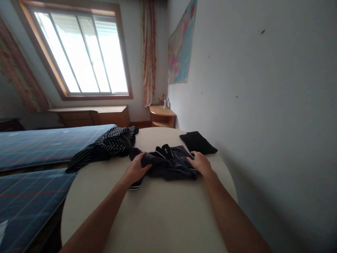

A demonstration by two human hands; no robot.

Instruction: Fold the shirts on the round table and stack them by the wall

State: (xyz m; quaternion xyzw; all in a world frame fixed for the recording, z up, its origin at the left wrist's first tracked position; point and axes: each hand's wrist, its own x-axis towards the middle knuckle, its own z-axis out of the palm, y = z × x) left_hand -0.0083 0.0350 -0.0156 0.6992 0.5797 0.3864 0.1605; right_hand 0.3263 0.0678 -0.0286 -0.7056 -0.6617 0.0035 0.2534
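A dark polo shirt [171,165] lies partly folded on the round table, its collar with a white edge toward the far side. My left hand [135,171] grips the shirt's left part, the thumb on top and the fingers curled over the cloth. Below that wrist, a striped cuff pokes out on the tabletop. At the shirt's right edge, my right hand [201,163] holds the cloth between thumb and fingers; some fingertips are hidden. Just beyond this hand sits a folded black garment [198,141]. To the left is a crumpled black garment with white stripes [116,140].
The pale round table [168,218] stands against the white wall [263,123] on the right. A bed with blue plaid mattresses [47,147] adjoins it on the left. Farther back are a wooden desk [110,110], a corner shelf [163,111] and a window [86,52].
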